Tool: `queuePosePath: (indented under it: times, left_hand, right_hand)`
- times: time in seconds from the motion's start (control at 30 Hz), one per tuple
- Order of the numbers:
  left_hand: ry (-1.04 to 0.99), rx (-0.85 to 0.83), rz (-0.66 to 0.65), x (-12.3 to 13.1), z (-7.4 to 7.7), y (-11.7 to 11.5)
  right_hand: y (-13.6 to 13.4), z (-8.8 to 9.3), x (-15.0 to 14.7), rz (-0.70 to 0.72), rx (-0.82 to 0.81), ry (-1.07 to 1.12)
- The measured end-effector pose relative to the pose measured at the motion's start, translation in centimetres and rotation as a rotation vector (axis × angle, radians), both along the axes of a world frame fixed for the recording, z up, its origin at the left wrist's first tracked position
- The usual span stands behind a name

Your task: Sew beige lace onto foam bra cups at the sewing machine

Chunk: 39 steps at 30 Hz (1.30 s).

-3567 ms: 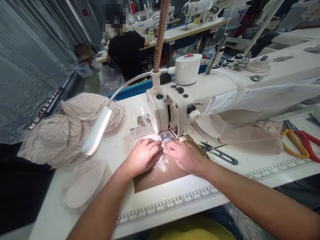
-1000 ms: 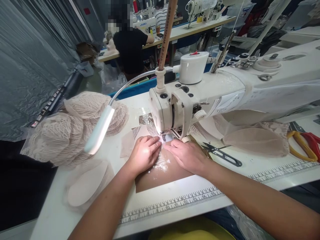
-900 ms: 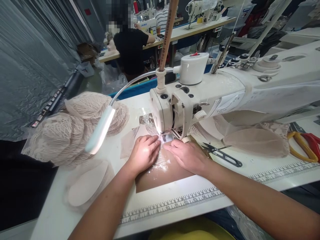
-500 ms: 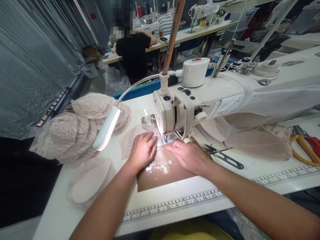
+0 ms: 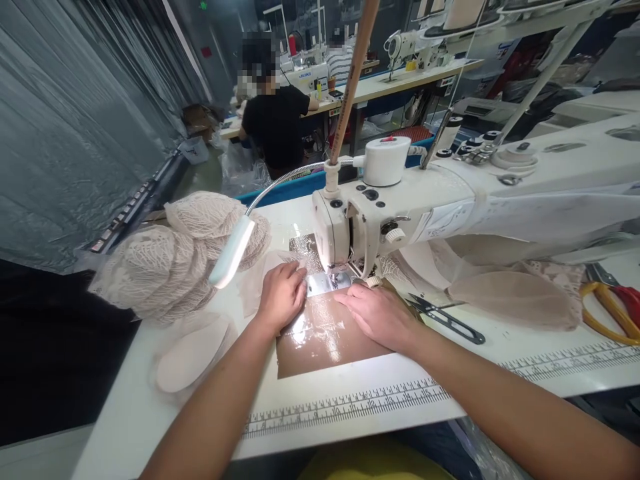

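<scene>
My left hand [image 5: 283,297] lies left of the presser foot [image 5: 334,279], its fingers together and bent over beige sheer mesh fabric [image 5: 251,287]. My right hand [image 5: 379,312] is just right of the foot, fingers curled and the index finger pointing toward it; whatever is under these fingers is hidden. Between the hands, the bare metal needle plate [image 5: 314,285] of the white sewing machine [image 5: 333,227] shows. A shiny brown sheet [image 5: 315,343] covers the table in front of it. Lace fabric [image 5: 393,268] sits behind my right hand.
Stacked lace cups [image 5: 150,267] and a smooth oval cup [image 5: 190,357] lie at left, under a lamp [image 5: 233,253]. Black thread snips [image 5: 450,320], a beige oval piece [image 5: 515,297] and yellow-handled scissors [image 5: 605,310] are at right. A ruler strip [image 5: 345,407] runs along the front edge. Someone sits beyond.
My left hand has drawn slightly left from the presser foot, baring more of the needle plate. My right hand stays nearly in place. The whole view has shifted a little.
</scene>
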State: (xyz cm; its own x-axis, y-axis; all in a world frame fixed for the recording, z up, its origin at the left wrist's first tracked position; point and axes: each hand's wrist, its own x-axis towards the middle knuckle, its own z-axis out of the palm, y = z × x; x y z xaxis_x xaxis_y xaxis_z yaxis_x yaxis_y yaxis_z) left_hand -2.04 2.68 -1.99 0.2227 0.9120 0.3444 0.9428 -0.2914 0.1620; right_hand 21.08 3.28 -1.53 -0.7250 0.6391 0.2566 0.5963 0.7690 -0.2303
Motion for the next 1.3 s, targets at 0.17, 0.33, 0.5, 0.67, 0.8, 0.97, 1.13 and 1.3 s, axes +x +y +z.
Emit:
queuePosePath:
  times: [0.17, 0.33, 0.5, 0.67, 0.8, 0.97, 1.13, 1.3]
  left_hand:
    - [0.022, -0.041, 0.026, 0.0, 0.1, 0.1]
    - [0.071, -0.154, -0.032, -0.1, 3.6, -1.5]
    - [0.111, -0.229, 0.025, -1.9, 9.5, -6.8]
    - [0.229, -0.308, 0.704, -7.9, 8.4, -12.4]
    - [0.143, -0.397, 0.992, -12.6, 4.3, -16.5]
    - [-0.448, -0.202, 0.843, -12.0, 2.9, -19.3]
    - [-1.242, -0.470, 0.329, -6.2, 6.0, -17.5]
    - [-0.870, -0.689, -0.174, -0.4, 6.1, -11.2]
  right_hand:
    - [0.0, 0.1, 0.0, -0.003, -0.013, -0.017]
    - [-0.1, 0.4, 0.0, 0.009, -0.009, -0.029]
    - [0.0, 0.2, 0.3, 0.032, -0.011, -0.012]
    - [0.1, -0.4, 0.5, 0.056, -0.003, 0.027]
    - [0.1, -0.7, 0.4, 0.053, 0.019, 0.041]
    - [0.1, -0.9, 0.3, 0.029, 0.011, 0.009]
    - [-0.1, -0.4, 0.3, 0.007, -0.062, 0.041]
    - [-0.6, 0.3, 0.8, -0.008, -0.150, 0.312]
